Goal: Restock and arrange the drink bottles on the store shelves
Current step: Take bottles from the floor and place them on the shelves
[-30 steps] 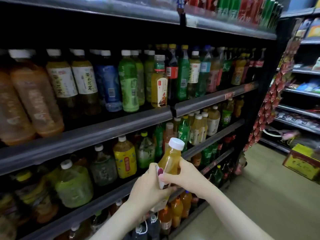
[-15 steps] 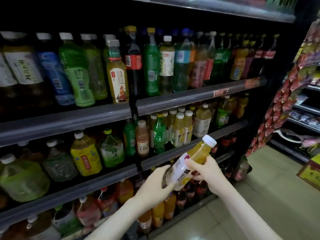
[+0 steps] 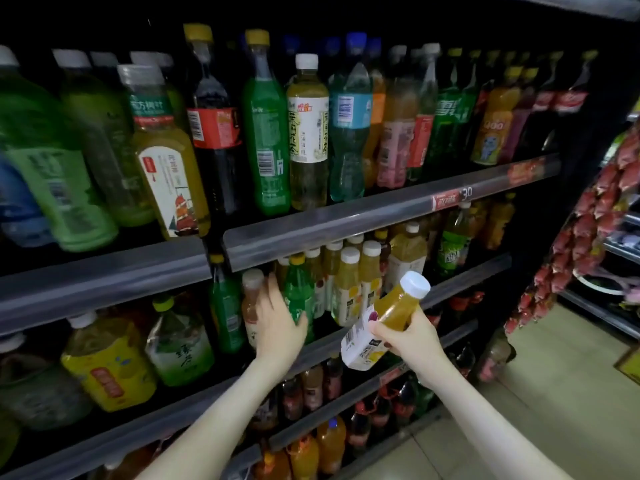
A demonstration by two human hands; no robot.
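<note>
At lower centre of the frame, the right hand (image 3: 412,337) is clasped around a clear plastic bottle of yellow juice with a white cap and white label (image 3: 389,315). The bottle is held in the air in front of the dark metal middle shelf (image 3: 467,275), tilted with its cap towards the upper right. Just behind it on that shelf stands a row of similar white-capped yellow juice bottles (image 3: 349,282). The left hand (image 3: 278,327) is left of centre with loose, fairly straight fingers. It holds nothing and reaches in at a pale brown drink bottle with a beige cap (image 3: 250,299) and a green plastic bottle with a yellow cap (image 3: 298,289).
</note>
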